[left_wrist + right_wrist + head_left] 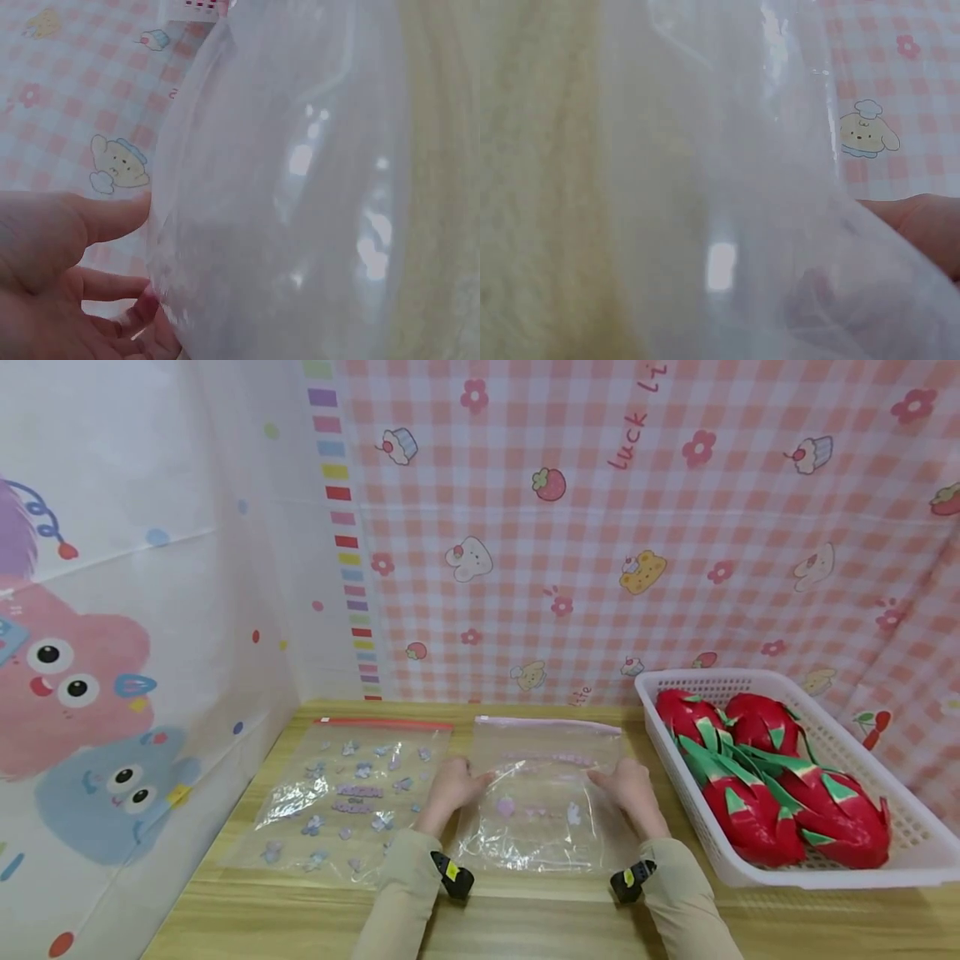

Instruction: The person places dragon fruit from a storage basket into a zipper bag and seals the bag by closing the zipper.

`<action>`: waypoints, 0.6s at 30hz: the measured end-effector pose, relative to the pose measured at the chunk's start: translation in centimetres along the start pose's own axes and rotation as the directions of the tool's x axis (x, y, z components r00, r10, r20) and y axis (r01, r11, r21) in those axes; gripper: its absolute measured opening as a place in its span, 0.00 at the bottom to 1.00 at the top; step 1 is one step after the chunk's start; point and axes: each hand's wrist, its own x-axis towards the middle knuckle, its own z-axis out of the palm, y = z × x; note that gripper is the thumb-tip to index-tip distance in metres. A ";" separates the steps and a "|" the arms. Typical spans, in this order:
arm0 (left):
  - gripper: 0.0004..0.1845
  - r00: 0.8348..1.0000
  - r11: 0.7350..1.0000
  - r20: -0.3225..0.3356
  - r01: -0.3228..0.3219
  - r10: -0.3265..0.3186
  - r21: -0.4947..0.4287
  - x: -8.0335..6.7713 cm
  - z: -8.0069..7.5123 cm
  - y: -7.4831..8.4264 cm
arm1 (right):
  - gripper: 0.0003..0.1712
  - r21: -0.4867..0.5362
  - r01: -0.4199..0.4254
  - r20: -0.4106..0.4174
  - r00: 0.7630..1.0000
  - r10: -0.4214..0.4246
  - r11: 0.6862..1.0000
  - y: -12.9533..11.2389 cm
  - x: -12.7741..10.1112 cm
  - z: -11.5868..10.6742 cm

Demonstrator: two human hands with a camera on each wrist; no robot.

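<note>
A clear zip bag (540, 835) with a lilac zip strip along its far edge and faint pink and white prints lies on the table between both hands. My left hand (452, 789) holds its left side, thumb on top. On the opposite side my right hand (630, 789) holds the bag, its thumb also above the plastic. Close up in the left wrist view, thumb and fingertips of the left hand (82, 262) meet the puffed edge of the bag (270, 195). In the right wrist view the plastic partly covers the right hand (930, 229), and some fingers show only blurred through it.
A second clear zip bag (360, 777) with a red zip strip and small printed figures lies flat to the left. At right stands a white plastic basket (712, 847) holding several red dragon fruits (750, 818) with green leaves. A pink checked cloth (525, 560) hangs behind the table.
</note>
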 end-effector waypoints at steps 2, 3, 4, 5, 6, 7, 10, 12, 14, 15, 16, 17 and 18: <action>0.30 1.000 1.000 -0.015 -0.004 0.004 -0.011 -0.1 -0.1 0.0 | 0.18 0.041 0.008 -0.018 1.000 -0.007 0.999 -0.1 -0.1 0.0; 0.31 1.000 1.000 -0.022 -0.010 0.009 -0.016 -0.2 -0.3 0.0 | 0.18 0.063 0.008 -0.025 1.000 -0.007 0.998 -0.2 -0.2 0.0; 0.30 0.999 1.000 -0.031 -0.020 0.020 -0.012 -0.3 -0.3 0.1 | 0.19 0.077 0.016 -0.035 0.999 -0.013 0.997 -0.3 -0.4 -0.1; 0.28 0.999 1.000 -0.035 -0.023 0.022 -0.020 -0.3 -0.4 0.2 | 0.20 0.088 0.023 -0.043 0.999 -0.020 0.996 -0.4 -0.5 -0.2; 0.27 0.999 0.999 -0.041 -0.021 0.020 -0.028 -0.4 -0.5 0.3 | 0.21 0.095 0.030 -0.050 0.998 -0.025 0.995 -0.5 -0.5 -0.3; 0.27 0.999 0.999 -0.048 -0.023 0.021 -0.034 -0.5 -0.7 0.4 | 0.21 0.102 0.035 -0.057 0.998 -0.030 0.994 -0.6 -0.6 -0.4; 0.26 0.998 0.999 -0.061 -0.017 0.015 -0.039 -0.9 -1.2 0.8 | 0.24 0.115 0.066 -0.080 0.995 -0.057 0.991 -0.7 -0.7 -0.6; 0.27 0.997 0.999 -0.072 -0.005 0.001 -0.053 -1.1 -1.5 1.1 | 0.25 0.118 0.098 -0.097 0.992 -0.087 0.988 -0.7 -0.6 -0.7; 0.28 0.996 0.997 -0.084 -0.002 -0.004 -0.071 -1.3 -1.7 1.4 | 0.28 0.115 0.126 -0.114 0.987 -0.113 0.985 -0.7 -0.6 -0.8; 0.29 0.995 0.997 -0.095 -0.007 0.000 -0.079 -1.3 -1.8 1.5 | 0.30 0.116 0.135 -0.119 0.986 -0.121 0.984 -0.7 -0.6 -0.8; 0.28 0.994 0.996 -0.108 -0.014 0.004 -0.091 -1.3 -1.8 1.6 | 0.33 0.122 0.139 -0.123 0.985 -0.124 0.983 -0.7 -0.6 -0.9; 0.29 0.993 0.994 -0.120 -0.018 0.004 -0.108 -1.2 -1.8 1.6 | 0.35 0.129 0.142 -0.126 0.984 -0.125 0.981 -0.8 -0.6 -0.9; 0.30 0.991 0.993 -0.134 -0.031 0.015 -0.115 -1.2 -1.9 1.7 | 0.37 0.139 0.137 -0.126 0.985 -0.120 0.981 -0.8 -0.6 -1.0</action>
